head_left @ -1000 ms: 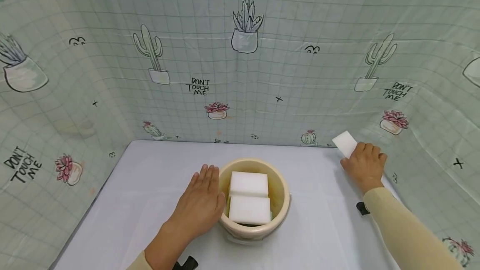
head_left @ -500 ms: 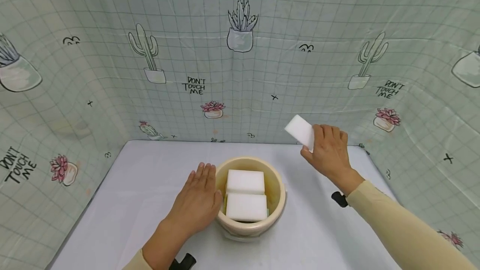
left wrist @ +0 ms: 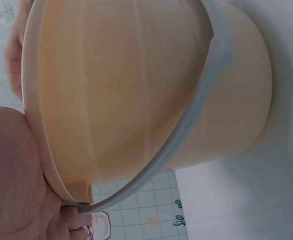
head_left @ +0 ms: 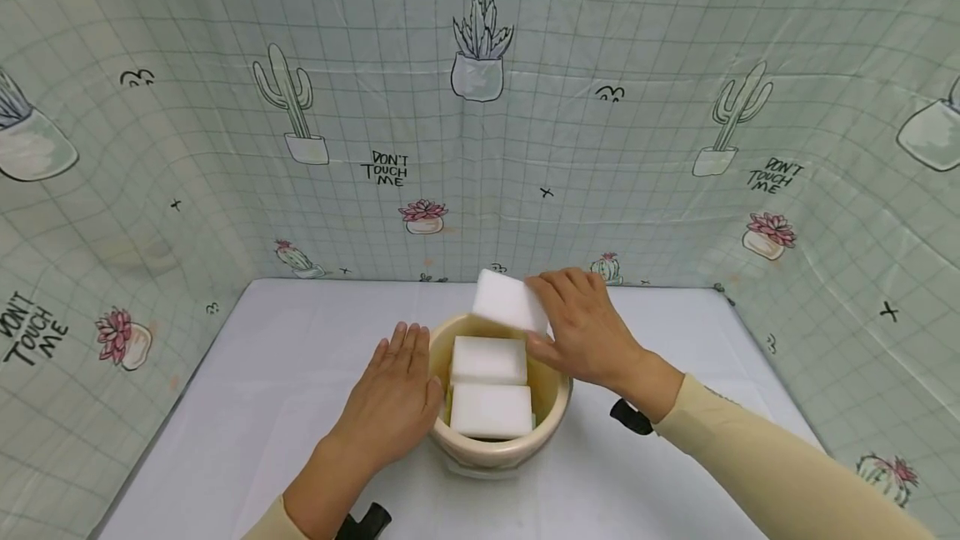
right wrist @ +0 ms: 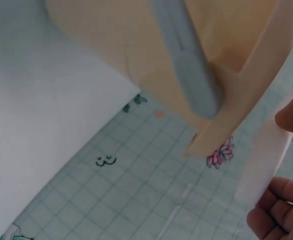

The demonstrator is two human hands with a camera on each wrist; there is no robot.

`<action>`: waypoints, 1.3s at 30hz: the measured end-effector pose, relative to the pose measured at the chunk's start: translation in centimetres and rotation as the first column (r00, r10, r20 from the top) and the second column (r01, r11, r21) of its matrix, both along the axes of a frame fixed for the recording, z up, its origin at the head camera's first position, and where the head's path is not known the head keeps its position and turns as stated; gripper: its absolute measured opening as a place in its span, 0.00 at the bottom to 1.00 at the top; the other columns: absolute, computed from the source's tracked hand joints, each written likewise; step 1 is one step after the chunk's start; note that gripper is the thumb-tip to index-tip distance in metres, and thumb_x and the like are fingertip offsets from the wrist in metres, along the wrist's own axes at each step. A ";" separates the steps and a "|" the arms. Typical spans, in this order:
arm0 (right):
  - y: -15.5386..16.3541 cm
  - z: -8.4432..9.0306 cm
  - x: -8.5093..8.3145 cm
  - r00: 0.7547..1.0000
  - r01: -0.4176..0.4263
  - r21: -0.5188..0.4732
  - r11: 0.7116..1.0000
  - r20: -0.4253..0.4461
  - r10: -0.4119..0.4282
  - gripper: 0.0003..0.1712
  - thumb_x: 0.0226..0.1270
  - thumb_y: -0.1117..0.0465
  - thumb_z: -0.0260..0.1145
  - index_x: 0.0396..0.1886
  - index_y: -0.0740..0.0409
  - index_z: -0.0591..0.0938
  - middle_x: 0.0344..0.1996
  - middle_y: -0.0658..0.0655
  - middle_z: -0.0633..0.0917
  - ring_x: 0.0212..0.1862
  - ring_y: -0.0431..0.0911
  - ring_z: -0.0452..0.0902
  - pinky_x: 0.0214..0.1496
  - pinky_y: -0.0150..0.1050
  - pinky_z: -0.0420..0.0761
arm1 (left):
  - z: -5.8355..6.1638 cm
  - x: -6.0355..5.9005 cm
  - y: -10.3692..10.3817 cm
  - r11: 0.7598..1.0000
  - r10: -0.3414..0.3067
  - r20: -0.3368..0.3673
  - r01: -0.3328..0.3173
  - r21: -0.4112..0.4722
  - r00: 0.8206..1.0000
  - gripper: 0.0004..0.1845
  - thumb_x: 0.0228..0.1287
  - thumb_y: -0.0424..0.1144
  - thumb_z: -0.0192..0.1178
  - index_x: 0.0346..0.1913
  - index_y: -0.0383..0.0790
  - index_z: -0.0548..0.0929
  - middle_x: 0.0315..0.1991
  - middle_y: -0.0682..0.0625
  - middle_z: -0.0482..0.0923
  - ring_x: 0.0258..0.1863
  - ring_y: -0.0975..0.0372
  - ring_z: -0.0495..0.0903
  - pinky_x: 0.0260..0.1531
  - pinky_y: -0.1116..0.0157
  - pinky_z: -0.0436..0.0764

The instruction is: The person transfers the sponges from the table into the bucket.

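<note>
"DON'T TOUCH ME" on backdrop cloth (head_left: 387,169)

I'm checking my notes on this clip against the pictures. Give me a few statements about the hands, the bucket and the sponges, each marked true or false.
1. The right hand holds a white sponge over the far rim of the bucket. True.
2. The bucket holds no sponges. False: two white sponges lie side by side in it.
3. The left hand rests flat against the bucket's left side, fingers straight. True.
4. The bucket is blue. False: it is cream, with a grey handle.
5. The left hand pinches a sponge. False: it holds nothing.
</note>
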State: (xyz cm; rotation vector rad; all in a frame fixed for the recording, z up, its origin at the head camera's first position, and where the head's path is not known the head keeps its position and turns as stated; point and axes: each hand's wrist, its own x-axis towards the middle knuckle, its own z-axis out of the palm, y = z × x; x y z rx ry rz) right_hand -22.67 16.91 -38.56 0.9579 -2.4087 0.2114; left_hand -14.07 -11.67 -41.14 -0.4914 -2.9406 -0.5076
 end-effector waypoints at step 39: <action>-2.0 -1.6 1.5 0.981 -0.065 0.236 0.969 0.191 0.020 0.37 0.65 0.42 0.66 0.68 0.59 0.79 0.59 0.55 0.83 0.60 0.51 0.73 0.59 0.51 0.71 | -0.1 -0.1 -0.3 1.000 0.009 0.039 -0.009 0.020 0.999 0.34 0.82 0.44 0.47 0.79 0.23 0.60 0.80 0.30 0.59 0.84 0.41 0.53 0.82 0.43 0.55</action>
